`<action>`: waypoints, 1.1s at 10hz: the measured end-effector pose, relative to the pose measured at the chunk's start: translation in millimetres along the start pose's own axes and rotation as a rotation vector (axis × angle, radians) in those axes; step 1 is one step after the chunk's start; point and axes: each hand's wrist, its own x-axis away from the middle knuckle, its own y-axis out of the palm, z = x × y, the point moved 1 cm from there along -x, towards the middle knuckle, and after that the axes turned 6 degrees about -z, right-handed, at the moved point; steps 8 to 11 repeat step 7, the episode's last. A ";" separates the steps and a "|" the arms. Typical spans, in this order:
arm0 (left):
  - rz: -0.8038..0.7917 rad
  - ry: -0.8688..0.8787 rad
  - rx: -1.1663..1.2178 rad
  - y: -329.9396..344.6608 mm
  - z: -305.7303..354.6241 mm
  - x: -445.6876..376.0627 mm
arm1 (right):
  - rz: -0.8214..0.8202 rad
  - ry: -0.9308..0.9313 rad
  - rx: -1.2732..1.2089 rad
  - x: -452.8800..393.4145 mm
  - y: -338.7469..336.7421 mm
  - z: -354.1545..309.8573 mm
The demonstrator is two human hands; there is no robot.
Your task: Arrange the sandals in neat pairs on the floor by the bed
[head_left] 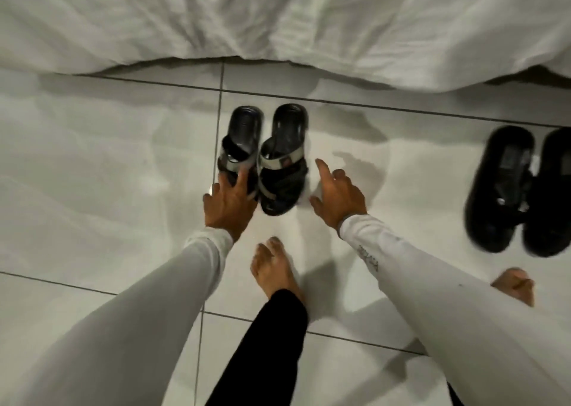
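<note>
Two black sandals with grey straps stand side by side on the white tiles below the bed's edge, heels toward the bed. My left hand [228, 201] rests on the toe end of the left sandal [241, 146], fingers spread over its straps. The right sandal [282, 164] lies just beside it, slightly angled. My right hand [336, 195] hovers to the right of that sandal with fingers apart, holding nothing. A second pair of plain black sandals [506, 189] sits together at the far right.
The bed's white cover [278, 19] hangs along the top of the view. My bare feet [275, 266] stand on the glossy tile floor [108, 173] just behind the hands, one under the right sleeve [513, 285].
</note>
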 end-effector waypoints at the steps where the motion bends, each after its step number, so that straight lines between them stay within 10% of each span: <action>1: -0.142 -0.092 0.122 -11.4 -45.0 -46.4 | 0.018 -0.037 -0.073 -39.3 6.3 -45.8; 3: -0.363 0.054 0.412 -17.6 -47.4 -104.8 | -0.019 0.050 0.035 -71.9 8.5 -60.1; 11: -0.275 0.130 0.371 -5.1 -33.7 -124.8 | 0.033 0.076 0.070 -69.1 8.2 -51.5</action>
